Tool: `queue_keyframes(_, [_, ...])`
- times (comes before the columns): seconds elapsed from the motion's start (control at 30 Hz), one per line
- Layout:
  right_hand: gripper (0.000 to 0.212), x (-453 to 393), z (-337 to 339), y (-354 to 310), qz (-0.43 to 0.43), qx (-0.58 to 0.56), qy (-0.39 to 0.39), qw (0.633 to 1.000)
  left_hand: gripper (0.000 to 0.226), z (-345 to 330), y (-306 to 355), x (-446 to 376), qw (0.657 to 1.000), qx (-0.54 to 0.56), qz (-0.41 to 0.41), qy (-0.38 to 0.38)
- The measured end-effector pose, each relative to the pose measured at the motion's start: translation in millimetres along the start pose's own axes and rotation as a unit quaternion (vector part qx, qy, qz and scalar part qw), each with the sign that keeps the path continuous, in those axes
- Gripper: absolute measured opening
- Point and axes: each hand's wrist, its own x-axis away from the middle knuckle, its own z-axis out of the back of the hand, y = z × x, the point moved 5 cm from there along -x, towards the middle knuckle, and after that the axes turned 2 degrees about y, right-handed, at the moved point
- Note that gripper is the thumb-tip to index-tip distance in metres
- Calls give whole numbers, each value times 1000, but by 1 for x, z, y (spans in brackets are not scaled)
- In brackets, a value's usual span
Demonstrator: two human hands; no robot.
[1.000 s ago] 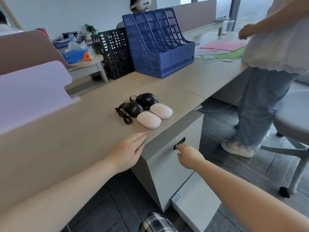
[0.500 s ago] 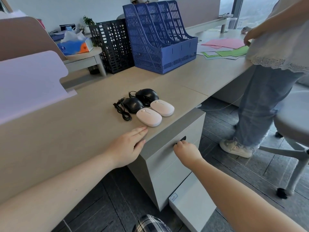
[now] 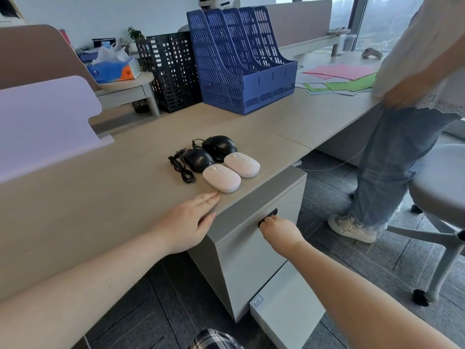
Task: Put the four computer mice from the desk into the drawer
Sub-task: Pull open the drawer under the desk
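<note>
Several mice sit grouped on the beige desk: a near white mouse, a far white mouse, a left black mouse with a coiled cable, and a right black mouse. My left hand lies flat and open on the desk edge, fingertips just short of the near white mouse. Below, the grey drawer stands closed. My right hand has its fingers hooked in the dark drawer handle.
A blue file rack and a black mesh rack stand at the back. Coloured papers lie far right. A person in jeans stands right of the drawer, beside a grey chair. A white box sits on the floor.
My right hand rose from just below the drawer handle and closed its fingers into it. My left hand stayed flat on the desk edge. The drawer has not moved.
</note>
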Motion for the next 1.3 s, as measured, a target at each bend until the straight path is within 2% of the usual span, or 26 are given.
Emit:
queue_keyframes(0.07, [26,-3,5,4,-59,-86,18,994,68,0,0,0,1000,2,1,-5])
queue_keyframes(0.1, [19,-4,8,8,-120,-168,37,978,69,0,0,-1,1000,3,0,-5])
queue_keyframes(0.13, [15,-4,6,11,-192,-267,49,943,69,0,0,-1,1000,4,-1,-5])
queue_keyframes(0.17, [11,-2,1,12,-259,-368,54,891,69,0,0,-1,1000,3,-2,-4])
queue_keyframes(0.23, [9,2,-12,10,-328,-522,56,786,70,0,1,-1,1000,3,-4,-5])
queue_keyframes(0.3, [14,2,-25,8,-365,-634,64,678,70,-1,-1,-1,1000,10,-3,-13])
queue_keyframes(0.37, [10,4,-28,8,-385,-722,85,568,70,1,0,-2,1000,9,-7,-11])
queue_keyframes(0.4, [8,3,-31,6,-390,-751,95,525,69,1,0,-2,1000,7,-8,-13])
queue_keyframes(0.47, [12,3,-36,3,-393,-788,118,460,66,0,1,-2,1000,-1,-6,-20])
queue_keyframes(0.53, [18,4,-41,-1,-391,-805,147,422,64,-1,0,0,1000,-5,-1,-26])
queue_keyframes(0.67, [23,8,-35,-8,-413,-776,184,439,73,-1,-1,0,1000,-12,-6,-26])
queue_keyframes(0.83, [13,15,-30,-16,-433,-755,224,439,72,-1,0,1,999,-19,-11,-24])
queue_keyframes(0.93, [17,39,-36,-8,-428,-752,238,440,77,1,0,0,999,-19,-9,-25])
queue_keyframes(1.0, [17,60,-41,2,-410,-749,221,472,75,1,2,1,999,-18,-7,-31])
queue_keyframes(1.07, [14,80,-42,15,-398,-745,183,504,63,2,3,1,999,-17,-1,-34])
queue_keyframes(1.13, [13,96,-40,26,-385,-724,126,559,57,5,6,2,999,-19,7,-33])
queue_keyframes(1.2, [13,106,-29,39,-371,-646,105,659,57,6,10,2,999,-21,17,-31])
queue_keyframes(1.27, [18,111,-14,51,-355,-506,148,772,57,6,13,3,999,-18,24,-39])
queue_keyframes(1.3, [25,111,-5,54,-337,-436,175,815,58,6,14,3,999,-18,26,-43])
